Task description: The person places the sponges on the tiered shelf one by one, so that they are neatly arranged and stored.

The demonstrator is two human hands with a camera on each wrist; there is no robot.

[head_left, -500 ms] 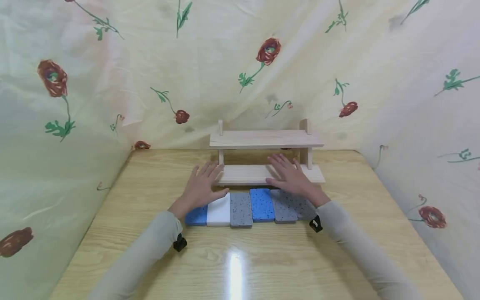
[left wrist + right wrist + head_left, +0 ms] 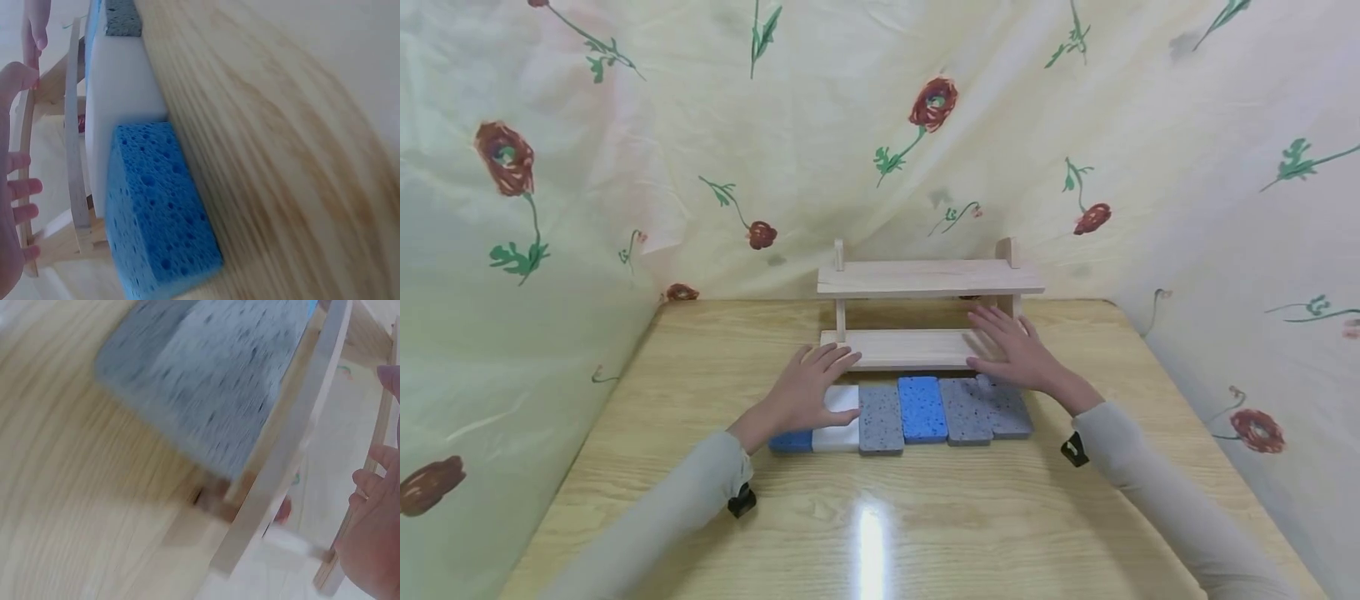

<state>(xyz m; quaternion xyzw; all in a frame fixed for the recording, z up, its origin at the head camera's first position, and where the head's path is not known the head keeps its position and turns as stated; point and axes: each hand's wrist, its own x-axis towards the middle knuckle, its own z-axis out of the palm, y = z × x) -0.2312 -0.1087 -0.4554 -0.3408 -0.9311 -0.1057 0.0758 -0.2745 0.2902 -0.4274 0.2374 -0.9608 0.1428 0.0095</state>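
My left hand, fingers spread, hovers over a blue sponge and a white sponge at the row's left end. The left wrist view shows that blue sponge up close, its pores visible. Fingers of my right hand are straight and apart, holding nothing; the hand overlaps the right end of the lower shelf. Just below it lie two grey speckled sponges. Between the hands are another grey sponge and a brighter blue sponge.
Behind the sponges stands a two-tier wooden rack, whose lower board lies close to the row. The wooden table ends at a flower-patterned cloth that hangs at the back and sides.
My right hand has moved to the right, uncovering more of the rightmost grey sponge. My left hand has come slightly nearer and lower, off the rack's left end. The sponges stay put.
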